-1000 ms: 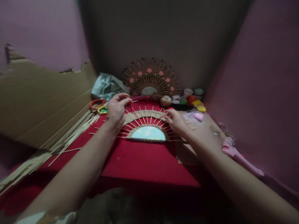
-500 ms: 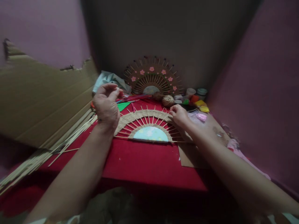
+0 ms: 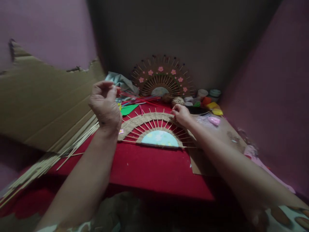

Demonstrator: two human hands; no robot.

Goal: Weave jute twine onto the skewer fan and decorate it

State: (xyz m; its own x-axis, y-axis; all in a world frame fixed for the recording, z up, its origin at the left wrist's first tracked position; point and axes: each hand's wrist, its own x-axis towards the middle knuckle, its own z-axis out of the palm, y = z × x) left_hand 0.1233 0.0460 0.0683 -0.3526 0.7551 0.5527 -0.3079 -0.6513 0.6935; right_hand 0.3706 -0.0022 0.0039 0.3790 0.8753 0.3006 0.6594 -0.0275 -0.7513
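My left hand (image 3: 106, 101) is raised at the left of the half-round woven fan (image 3: 135, 122), thumb and fingers pinched on a thin red strand (image 3: 129, 94). The strand runs off to the right, towards my other hand. My right hand (image 3: 181, 114) is closed in a pinch at the upper right edge of the woven band. What its fingertips hold is too small to make out. Thin sticks radiate through the fan from a pale blue half-circle (image 3: 159, 138). A small pink flower (image 3: 121, 131) shows on the band beside my left wrist.
A finished-looking fan with pink flowers (image 3: 160, 69) leans on the back wall. Twine balls (image 3: 178, 101), jars (image 3: 214, 93) and a pink packet (image 3: 213, 121) lie right. Loose sticks (image 3: 48, 164) and cardboard (image 3: 53, 106) line the left side. Green sheet (image 3: 129, 110) lies behind the fan.
My left hand has moved slightly left and up, away from the right hand, and the red strand shows more clearly. My right hand stays at the band. The whole view has shifted a little.
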